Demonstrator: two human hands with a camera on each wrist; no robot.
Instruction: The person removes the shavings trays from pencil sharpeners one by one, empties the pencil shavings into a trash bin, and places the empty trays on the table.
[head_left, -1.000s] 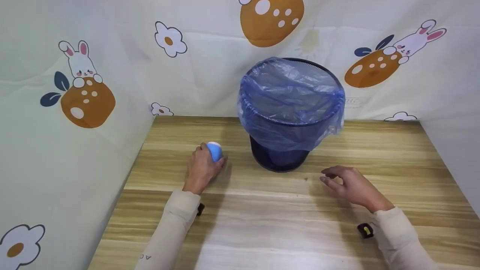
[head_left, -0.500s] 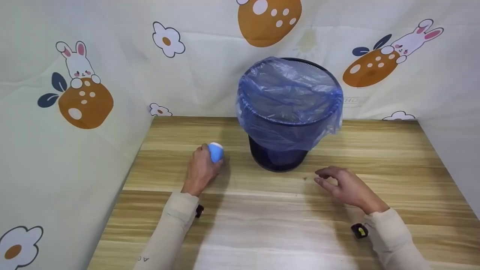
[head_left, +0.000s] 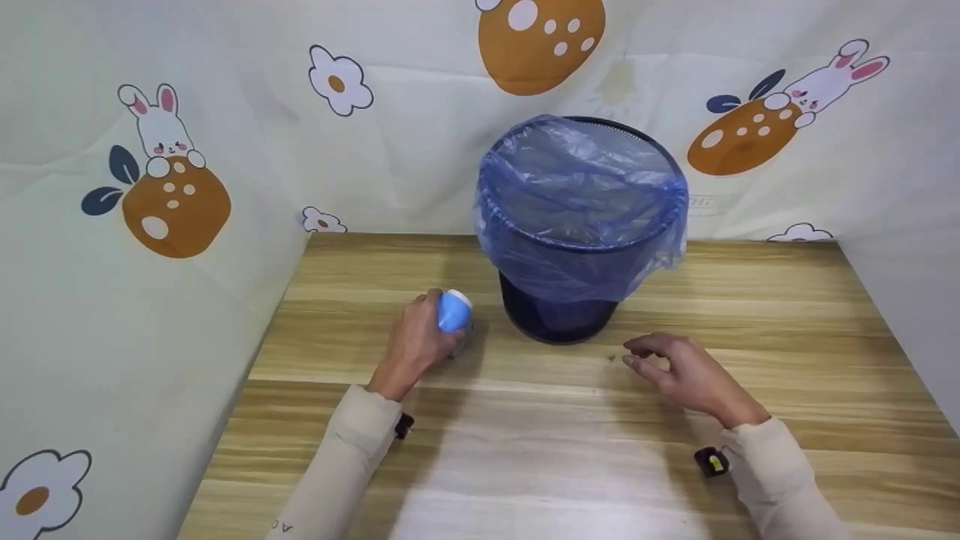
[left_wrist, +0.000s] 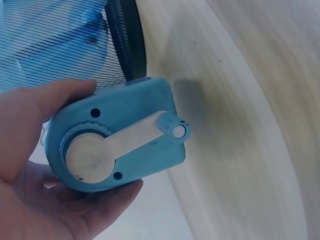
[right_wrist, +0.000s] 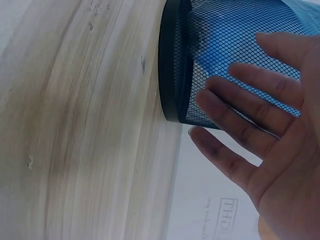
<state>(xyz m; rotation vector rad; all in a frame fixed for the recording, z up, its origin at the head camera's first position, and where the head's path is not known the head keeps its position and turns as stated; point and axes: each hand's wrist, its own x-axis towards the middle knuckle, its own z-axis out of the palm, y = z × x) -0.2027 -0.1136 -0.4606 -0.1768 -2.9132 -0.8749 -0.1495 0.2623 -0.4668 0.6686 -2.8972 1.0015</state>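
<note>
My left hand grips a blue hand-crank pencil sharpener, left of the bin. In the left wrist view, fingers and thumb curl round the rounded end of the sharpener, and its white crank with a blue knob faces the camera. The sharpener's shadow falls on the wood beside it. My right hand holds nothing and hovers over the table, right of the bin's base. Its fingers are loosely bent and spread in the right wrist view, overlapping the bin's mesh wall.
A dark mesh trash bin stands upright at the back middle of the wooden table. A blue plastic bag lines it and folds over its rim. Behind and beside hangs a pale cloth printed with rabbits and oranges.
My left hand has moved slightly right with the pencil sharpener, closer to the bin. My right hand has drifted a little left, its fingers still loose.
</note>
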